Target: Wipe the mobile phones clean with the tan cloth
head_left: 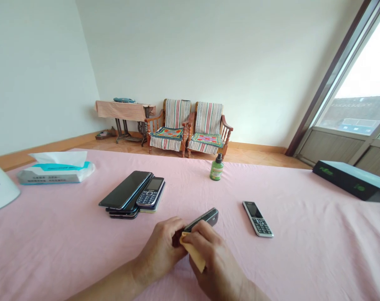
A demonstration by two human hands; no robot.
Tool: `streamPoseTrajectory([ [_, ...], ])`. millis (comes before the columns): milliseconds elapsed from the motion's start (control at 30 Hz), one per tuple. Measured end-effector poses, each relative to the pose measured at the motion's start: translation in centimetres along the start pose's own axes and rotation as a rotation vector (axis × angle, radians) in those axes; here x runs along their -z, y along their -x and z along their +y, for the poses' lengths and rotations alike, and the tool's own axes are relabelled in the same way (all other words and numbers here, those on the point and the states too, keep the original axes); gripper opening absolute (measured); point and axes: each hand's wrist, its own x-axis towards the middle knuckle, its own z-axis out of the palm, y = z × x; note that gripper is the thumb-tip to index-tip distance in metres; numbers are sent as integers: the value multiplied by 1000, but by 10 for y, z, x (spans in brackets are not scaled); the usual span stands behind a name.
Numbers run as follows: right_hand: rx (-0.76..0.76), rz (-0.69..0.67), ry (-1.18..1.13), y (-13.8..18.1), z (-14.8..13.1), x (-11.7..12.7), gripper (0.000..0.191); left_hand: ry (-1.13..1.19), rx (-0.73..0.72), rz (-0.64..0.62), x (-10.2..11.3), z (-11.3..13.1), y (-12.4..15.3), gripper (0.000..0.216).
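Note:
Near the front of the pink-covered table, my left hand [163, 242] is closed around the lower end of a dark mobile phone [211, 216], which is tilted with its edge toward me. My right hand [213, 255] pinches a folded yellow cloth [194, 253] and presses it against the phone's near end and side. My fingers hide much of the phone, including its face. To the right lies a silver-and-black keypad phone [258, 219], face up. On the left, a dark blue keypad phone [150, 193] rests beside a stack of black smartphones [127, 190].
A green spray bottle [216, 168] stands upright toward the far edge. A tissue pack [56, 169] lies at the far left, near a white rounded object [1, 188]. At the right edge is a black box [353, 179]. Two chairs [205, 125] stand beyond the table.

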Motion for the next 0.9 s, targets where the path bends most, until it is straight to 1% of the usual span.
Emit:
streamPoseTrajectory([
  [100,-18,28,17,0,0,5,23,3,-7,10,0,2,-2,13],
  [267,-62,76,20,0,7,13,28,37,-12,13,-2,0,-3,6],
  [400,-11,59,56,1,10,10,21,52,-3,10,-2,1,-3,8],
  [567,114,-27,286,2,11,6,20,95,-12,-13,0,4,-3,9],
  [633,142,-40,313,4,11,4,20,111,15,-18,0,4,-2,12],
  [800,109,39,283,8,13,-1,19,140,52,-22,0,3,-2,14],
  [900,98,39,272,8,12,-2,21,143,47,-22,0,3,-1,13],
])
